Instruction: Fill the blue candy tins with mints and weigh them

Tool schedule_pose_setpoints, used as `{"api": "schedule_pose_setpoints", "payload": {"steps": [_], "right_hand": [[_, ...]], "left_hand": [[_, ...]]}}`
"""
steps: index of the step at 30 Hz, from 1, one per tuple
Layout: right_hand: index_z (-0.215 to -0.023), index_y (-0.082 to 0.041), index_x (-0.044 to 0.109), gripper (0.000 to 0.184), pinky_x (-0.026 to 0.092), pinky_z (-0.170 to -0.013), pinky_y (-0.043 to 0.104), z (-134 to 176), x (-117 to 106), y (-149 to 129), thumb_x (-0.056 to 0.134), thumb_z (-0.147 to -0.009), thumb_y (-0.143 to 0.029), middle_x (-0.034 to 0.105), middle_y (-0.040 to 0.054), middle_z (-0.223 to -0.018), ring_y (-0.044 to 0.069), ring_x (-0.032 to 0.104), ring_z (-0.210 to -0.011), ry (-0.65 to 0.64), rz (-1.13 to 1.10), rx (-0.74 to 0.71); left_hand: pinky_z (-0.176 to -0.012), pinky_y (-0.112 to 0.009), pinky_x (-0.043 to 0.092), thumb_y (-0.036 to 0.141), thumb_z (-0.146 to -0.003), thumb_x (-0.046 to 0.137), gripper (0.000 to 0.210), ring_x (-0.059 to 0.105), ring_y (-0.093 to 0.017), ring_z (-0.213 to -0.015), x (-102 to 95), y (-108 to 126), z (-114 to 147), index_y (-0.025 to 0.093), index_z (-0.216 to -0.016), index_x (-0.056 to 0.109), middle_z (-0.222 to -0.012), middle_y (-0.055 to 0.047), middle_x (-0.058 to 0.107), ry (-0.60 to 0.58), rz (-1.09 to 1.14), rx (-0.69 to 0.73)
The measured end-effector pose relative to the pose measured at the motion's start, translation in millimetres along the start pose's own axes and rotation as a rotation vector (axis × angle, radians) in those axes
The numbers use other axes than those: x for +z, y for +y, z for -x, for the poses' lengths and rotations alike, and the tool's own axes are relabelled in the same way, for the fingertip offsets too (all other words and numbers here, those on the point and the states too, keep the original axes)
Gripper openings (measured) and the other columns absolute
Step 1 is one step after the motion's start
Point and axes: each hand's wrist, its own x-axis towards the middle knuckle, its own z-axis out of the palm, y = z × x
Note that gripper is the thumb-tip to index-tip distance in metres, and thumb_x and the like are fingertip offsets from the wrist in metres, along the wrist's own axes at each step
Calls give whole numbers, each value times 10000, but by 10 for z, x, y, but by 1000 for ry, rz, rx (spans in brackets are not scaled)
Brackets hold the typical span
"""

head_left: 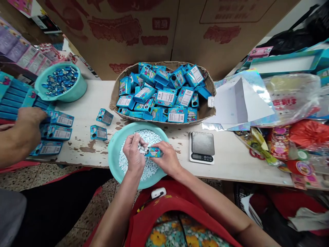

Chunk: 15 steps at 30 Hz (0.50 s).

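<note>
My right hand [168, 159] grips a small blue candy box [153, 152], tilted on its side above a turquoise basin [113, 161]. Cupped beside the box's left end, my left hand [134, 152] holds several small pale candies [143, 149] between its curled fingers. The basin is filled with the same pale blue-white candies [149, 173]. To the left of the basin, two blue boxes [98, 132] with round holes in their ends stand on the table. Behind it, a cut-down cardboard box [213, 111] is heaped with many more blue boxes [166, 97].
A digital scale [202, 147] lies to the right. A co-worker's hand [28, 125] reaches over rows of blue boxes [60, 119] at left, near a basin of shiny blue caps [83, 87]. Foil sheets [228, 103] and plastic bags [293, 97] cover the right side.
</note>
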Motion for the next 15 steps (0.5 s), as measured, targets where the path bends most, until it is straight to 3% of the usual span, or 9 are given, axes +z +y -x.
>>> {"api": "schedule_pose_setpoints", "payload": {"steps": [8,15], "right_hand": [[-979,-227,650,334,459,-840,360,21,-80,-46,721,-671,-120,643,31,-946,232,580,-929,18,-75,-8],[-927,-217,666,305,473,-812,351,10,17,10,707,-654,-87,636,30,-889,225,590,-897,-8,-22,31]], "left_hand": [[-398,-178,303,360,-764,680,262,382,-52,-428,45,51,47,167,-735,504,-562,58,443,-4,-11,28],[-347,-173,233,392,-730,708,296,302,-45,-376,81,-126,-10,169,-751,515,-480,92,357,-15,-87,4]]}}
